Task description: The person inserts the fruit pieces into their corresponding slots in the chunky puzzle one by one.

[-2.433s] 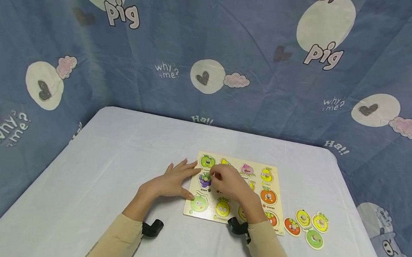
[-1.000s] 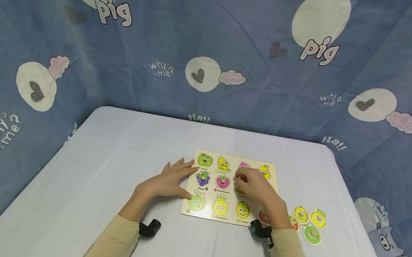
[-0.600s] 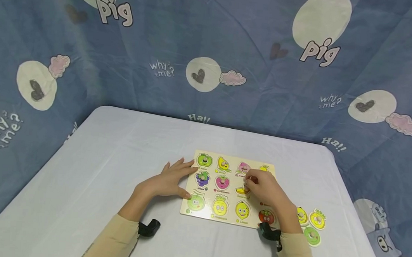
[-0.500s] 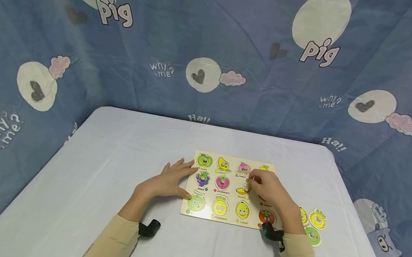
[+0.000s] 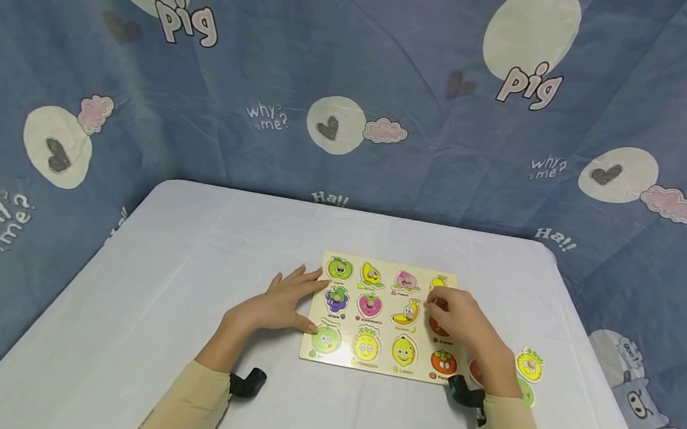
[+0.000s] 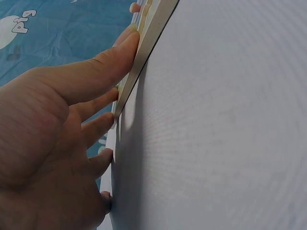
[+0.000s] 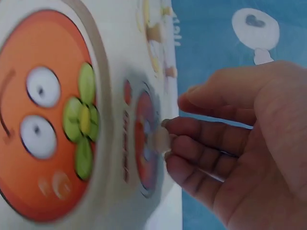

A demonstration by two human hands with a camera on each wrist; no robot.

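Your right hand [image 5: 457, 314] has left the banana piece [image 5: 406, 312], seated in the board [image 5: 386, 340], so work is now at the orange piece [image 5: 439, 328]: fingers [image 7: 192, 128] bend loosely by the knob [image 7: 161, 140], gripping nothing. Your left hand [image 5: 277, 303] rests spread on the board.

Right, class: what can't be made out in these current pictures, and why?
Head view: part of the orange piece, covered by the right hand.
Head view: part of the loose green piece, behind the right forearm.
Left wrist view: the printed face of the board, turned edge-on.
Right wrist view: whether the fingers grip the knob; it is blurred.
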